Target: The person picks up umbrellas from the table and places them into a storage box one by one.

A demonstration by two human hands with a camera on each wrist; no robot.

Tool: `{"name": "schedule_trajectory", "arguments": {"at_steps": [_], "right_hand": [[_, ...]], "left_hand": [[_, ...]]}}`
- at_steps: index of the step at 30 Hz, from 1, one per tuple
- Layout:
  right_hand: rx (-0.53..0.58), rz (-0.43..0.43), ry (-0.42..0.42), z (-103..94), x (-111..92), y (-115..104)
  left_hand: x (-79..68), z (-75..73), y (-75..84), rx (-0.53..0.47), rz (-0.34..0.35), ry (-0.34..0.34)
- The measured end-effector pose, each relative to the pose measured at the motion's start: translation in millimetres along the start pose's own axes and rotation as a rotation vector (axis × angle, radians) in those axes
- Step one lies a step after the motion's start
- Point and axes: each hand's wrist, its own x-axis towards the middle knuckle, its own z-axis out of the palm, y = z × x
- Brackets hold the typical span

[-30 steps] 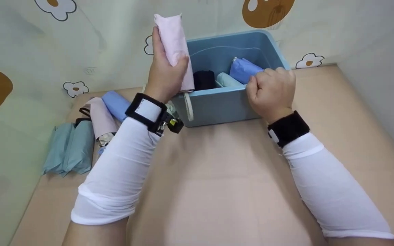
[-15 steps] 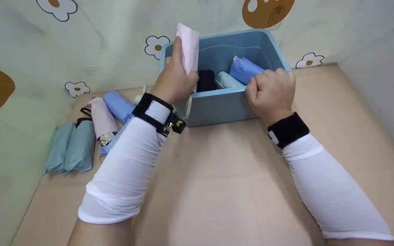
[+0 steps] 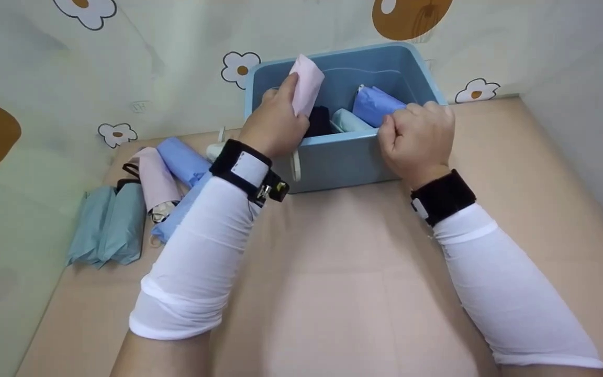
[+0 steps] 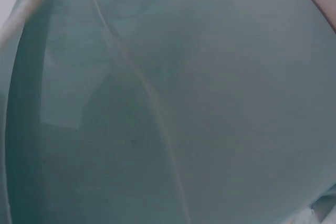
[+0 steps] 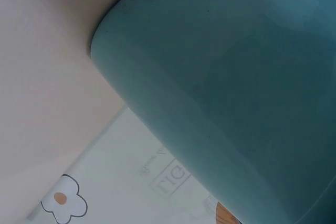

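Observation:
My left hand (image 3: 278,120) grips a pink folded umbrella (image 3: 309,86) at the near left corner of a blue plastic bin (image 3: 343,162). The umbrella leans over the bin's inside, its lower part hidden by the hand, and a pale strap (image 3: 296,166) hangs outside below the rim. My right hand (image 3: 417,141) is curled over the near right rim of the bin. Inside lie a black bundle (image 3: 318,122), a pale green roll (image 3: 350,121) and a blue roll (image 3: 377,106). Both wrist views show mostly the bin's walls (image 4: 226,103) (image 5: 220,93).
To the left on the tan surface (image 3: 333,314) lie two green pouches (image 3: 105,225), another pink folded umbrella (image 3: 156,180) and blue rolls (image 3: 183,159), partly behind the left forearm. A flower-patterned sheet (image 3: 176,68) hangs behind the bin, and a pale wall (image 3: 589,104) stands at right.
My left hand has carried the pink umbrella rightward and lowered it from above the bin's left corner into its opening, tilting it to the right. The right hand has stayed on the rim.

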Motion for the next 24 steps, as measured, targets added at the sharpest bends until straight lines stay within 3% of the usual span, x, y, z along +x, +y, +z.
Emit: {"name": "schedule_trajectory", "arguments": {"at_steps": [9,24], "right_hand": [[0.010,0.005,0.006,-0.1,-0.8,-0.7],[0.045,0.028,0.043,-1.0,-3.2,-2.7]], "left_hand": [[-0.1,0.3,4.1,0.036,-0.023,-0.070],[-1.4,2.3,6.4,0.105,0.008,-0.121]]}}
